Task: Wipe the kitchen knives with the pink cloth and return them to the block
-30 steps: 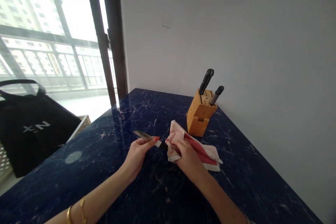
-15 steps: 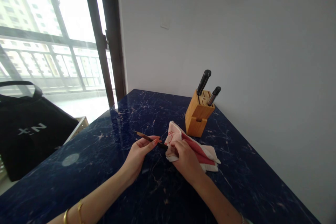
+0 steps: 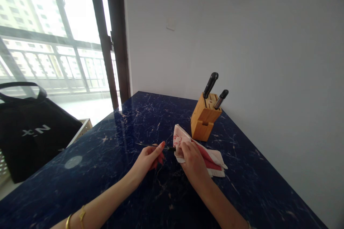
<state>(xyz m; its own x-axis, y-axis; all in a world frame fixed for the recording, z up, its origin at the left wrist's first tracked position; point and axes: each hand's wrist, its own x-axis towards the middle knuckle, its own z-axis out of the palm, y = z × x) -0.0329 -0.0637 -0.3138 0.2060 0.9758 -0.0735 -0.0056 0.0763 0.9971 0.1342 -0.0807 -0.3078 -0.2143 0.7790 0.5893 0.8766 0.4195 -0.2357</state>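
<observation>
A small knife (image 3: 170, 148) with a black handle lies across both hands, its thin blade pointing left and seen nearly edge-on. My left hand (image 3: 145, 160) is closed on it around where blade and handle meet, thumb on top. With my right hand (image 3: 192, 160) I pinch a pink, red and white cloth (image 3: 209, 161) against the end of the handle. That handle end is hidden in the cloth's folds. The rest of the cloth trails right over the dark blue marbled table (image 3: 134, 121).
Behind the cloth stands a wooden knife block (image 3: 202, 128) holding a black-handled knife (image 3: 211, 85) and a second tool with a black and silver handle (image 3: 221, 99). A black bag (image 3: 34, 136) is beyond the table's left edge. A wall borders the right side.
The knife has turned in my hands, so its blade now shows as a thin line rather than a wider face. My left fingers have shifted their hold. The cloth stays at the handle end.
</observation>
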